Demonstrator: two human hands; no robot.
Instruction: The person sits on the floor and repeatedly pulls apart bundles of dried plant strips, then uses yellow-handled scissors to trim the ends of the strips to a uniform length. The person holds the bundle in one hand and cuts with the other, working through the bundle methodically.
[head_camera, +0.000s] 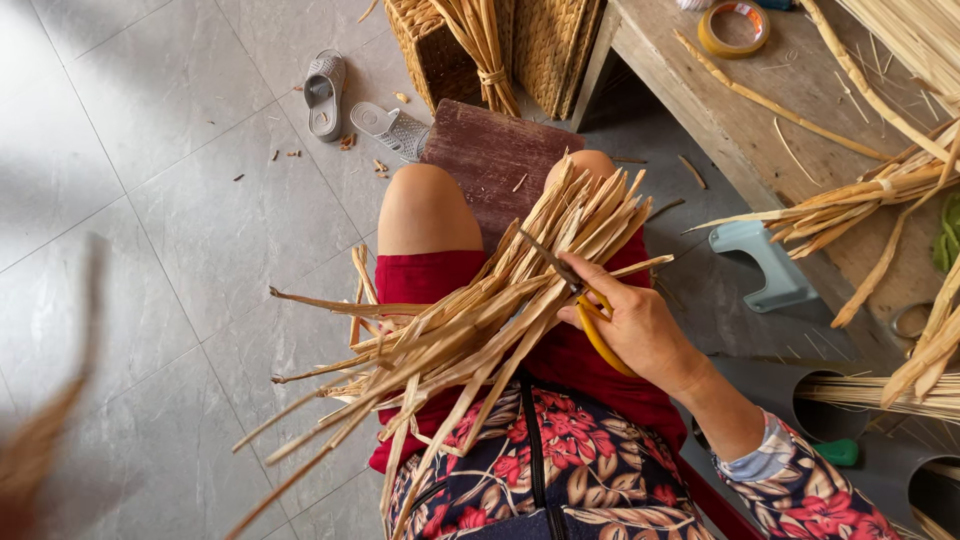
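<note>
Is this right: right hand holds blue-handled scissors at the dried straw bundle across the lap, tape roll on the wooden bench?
Not quite. In the head view the scissors in the right hand have yellow handles, not blue. The rest holds: straw bundle across the lap, tape roll on the wooden bench.

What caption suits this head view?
Right hand with yellow-handled scissors trimming a bundle of dried straw across the lap.

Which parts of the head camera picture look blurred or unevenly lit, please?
Head view: the tan straw wisp at lower left is motion-blurred; soft light and shadow patches cross the grey tiled floor; the right hand with yellow-handled scissors is sharp.
</note>
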